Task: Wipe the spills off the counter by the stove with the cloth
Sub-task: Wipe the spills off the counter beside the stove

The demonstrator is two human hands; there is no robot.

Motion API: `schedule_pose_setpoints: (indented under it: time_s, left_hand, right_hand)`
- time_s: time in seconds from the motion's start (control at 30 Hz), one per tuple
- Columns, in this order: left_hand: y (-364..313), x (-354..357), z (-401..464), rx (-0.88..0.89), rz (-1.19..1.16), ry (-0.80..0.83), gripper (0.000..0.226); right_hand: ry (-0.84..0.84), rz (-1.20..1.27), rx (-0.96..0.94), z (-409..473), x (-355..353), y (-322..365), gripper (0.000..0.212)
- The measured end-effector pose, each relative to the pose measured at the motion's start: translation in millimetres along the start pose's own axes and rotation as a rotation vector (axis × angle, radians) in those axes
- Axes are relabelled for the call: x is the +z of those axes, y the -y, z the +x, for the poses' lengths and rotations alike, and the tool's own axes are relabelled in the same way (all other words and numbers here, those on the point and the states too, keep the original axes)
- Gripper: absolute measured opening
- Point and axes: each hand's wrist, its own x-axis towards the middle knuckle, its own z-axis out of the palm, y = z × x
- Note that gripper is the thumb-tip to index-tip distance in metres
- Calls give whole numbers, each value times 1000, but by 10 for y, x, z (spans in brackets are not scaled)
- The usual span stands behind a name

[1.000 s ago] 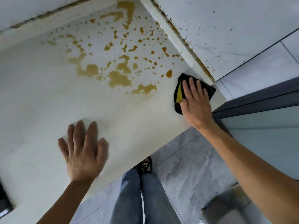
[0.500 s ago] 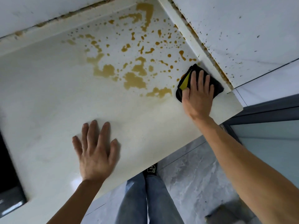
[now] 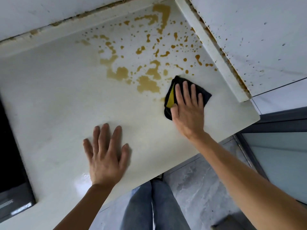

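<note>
A folded black cloth with a yellow inner layer lies flat on the cream counter. My right hand presses down on it with fingers spread. The cloth's left edge touches the rim of the brown spills, which spread as puddles and droplets toward the back corner. My left hand rests flat on the counter near the front edge, fingers apart, holding nothing.
The black stove top is set into the counter at the far left. Speckled white wall tiles and a raised cream lip border the counter on the right. The counter's front edge overhangs a grey floor and my legs.
My right hand has slid the cloth leftward, away from the right lip, onto the edge of the spills. The view has shifted, showing more of the stove. My left hand stays flat.
</note>
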Motion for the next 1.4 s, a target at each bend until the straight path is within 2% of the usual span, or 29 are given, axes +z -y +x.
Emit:
schedule_pose_setpoints:
  time_s: [0.1,0.17,0.23,0.4,0.47,0.6,0.67,0.77,0.87,0.93,1.0,1.1,1.17,1.27,1.4]
  left_hand:
    - [23,4,-4,5,1,7,65]
    - [33,18,-2,10,1,7,65]
    - [32,34,2,15,5,-3,65]
    - [9,15,4,13,2,-12,65]
    - [5,-4,7,8,2,-2,65]
    - [-5,-33,11,15,4,5,65]
    - [-20,-44,6,11,-6,1,65]
    - [-47,-53,16,5,-11,3,63]
    - [-62,-86,20,7,-20,-1,62]
    - [-70,-106,19,8,-27,6,63]
    - [-75,-127,23,0,-28,24,63]
    - [-76,-141,23,-2,-28,37,64]
    - [-76,-142,18,1,-28,32,64]
    - [-85,-151,25,5,-24,22,62]
    - [-121,-206,43,-6,-30,40,62]
  right_hand:
    - [27,-24,-332,-370,106,12,69]
    - [37,-34,-442,-467,123,-160,70]
    - [26,-48,-420,-374,96,-250,69]
    - [-48,23,-68,92,52,291,68]
    - [-48,30,-65,46,90,541,69]
    - [-9,20,-503,-310,161,428,70]
    - [11,-18,-627,-270,126,198,70]
    - [-12,-29,-504,-16,81,165,68]
    - [-42,25,-262,215,50,588,67]
    - [-22,41,-208,253,63,878,68]
    - [3,41,-320,174,106,967,68]
    - [24,15,-585,21,145,717,67]
    - [27,-5,-630,-26,157,501,67]
    - [13,5,-450,20,143,419,67]
    - [15,62,-156,202,104,859,68]
